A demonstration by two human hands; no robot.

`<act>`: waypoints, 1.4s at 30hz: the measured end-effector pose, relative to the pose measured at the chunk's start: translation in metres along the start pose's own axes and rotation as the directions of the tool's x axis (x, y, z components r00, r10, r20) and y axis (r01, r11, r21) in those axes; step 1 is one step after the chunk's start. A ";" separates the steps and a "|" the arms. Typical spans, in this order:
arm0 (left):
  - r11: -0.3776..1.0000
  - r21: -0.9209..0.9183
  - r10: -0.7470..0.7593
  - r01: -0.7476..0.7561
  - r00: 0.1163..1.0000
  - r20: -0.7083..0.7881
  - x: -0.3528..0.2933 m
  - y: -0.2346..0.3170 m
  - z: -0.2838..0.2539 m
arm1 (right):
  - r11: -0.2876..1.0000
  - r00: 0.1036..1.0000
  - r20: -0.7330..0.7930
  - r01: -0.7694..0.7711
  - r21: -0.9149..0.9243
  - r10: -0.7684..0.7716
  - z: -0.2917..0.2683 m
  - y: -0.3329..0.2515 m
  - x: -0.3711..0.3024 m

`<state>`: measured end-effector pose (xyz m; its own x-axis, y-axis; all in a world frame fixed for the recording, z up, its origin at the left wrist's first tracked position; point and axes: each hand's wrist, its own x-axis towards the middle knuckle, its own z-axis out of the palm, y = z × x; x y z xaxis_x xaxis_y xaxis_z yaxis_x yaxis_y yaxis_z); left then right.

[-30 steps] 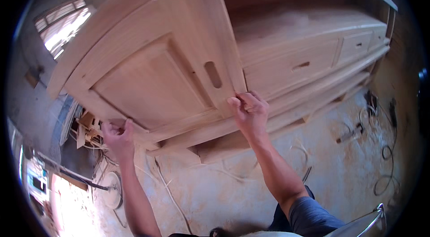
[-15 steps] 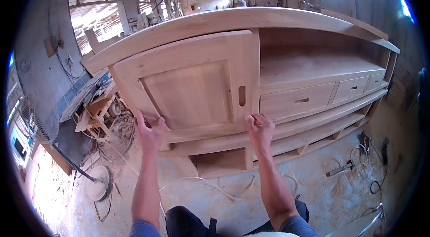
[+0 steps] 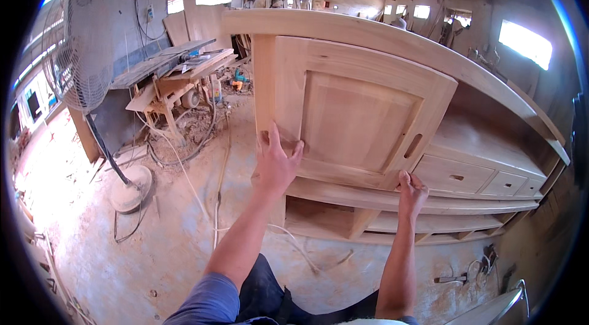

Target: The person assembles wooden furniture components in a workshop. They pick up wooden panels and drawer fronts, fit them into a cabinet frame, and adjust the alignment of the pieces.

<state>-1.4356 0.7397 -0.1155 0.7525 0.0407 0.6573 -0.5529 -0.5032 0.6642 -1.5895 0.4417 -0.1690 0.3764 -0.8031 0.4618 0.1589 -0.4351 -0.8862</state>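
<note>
A pale wooden cabinet door (image 3: 363, 116) with a recessed panel stands against the left front of a long, low wooden cabinet (image 3: 392, 205). At the door's lower left edge is my left hand (image 3: 278, 165), its index finger stretched up along the side and its thumb on the front face. Some of its other fingers are hidden. My right hand (image 3: 411, 193) is closed on the door's lower right corner, just below the oblong slot handle. To the door's right are an open shelf and several drawers (image 3: 455, 175) with slotted fronts.
A pedestal fan (image 3: 132, 189) stands at left. Behind it is a cluttered workbench (image 3: 184, 70) above sawdust. Cables (image 3: 218, 196) trail across the dusty floor. A hammer (image 3: 451, 279) lies at lower right, near a shiny metal edge (image 3: 521, 294).
My view has swung left, so the cabinet appears farther right. The cabinet's left post now shows beside the door. My left hand has shifted higher along the door's edge; the right stays at its lower corner.
</note>
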 end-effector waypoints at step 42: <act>0.761 -0.625 0.132 0.173 0.902 0.411 0.013 -0.155 0.014 | 0.787 0.996 0.044 0.086 -0.611 -0.075 0.011 -0.016 0.012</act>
<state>-1.3353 0.8061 -0.2146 0.7526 -0.3844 0.5345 -0.5143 0.1637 0.8419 -1.5778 0.4430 -0.1495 0.4029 -0.7498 0.5248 -0.4001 -0.6600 -0.6358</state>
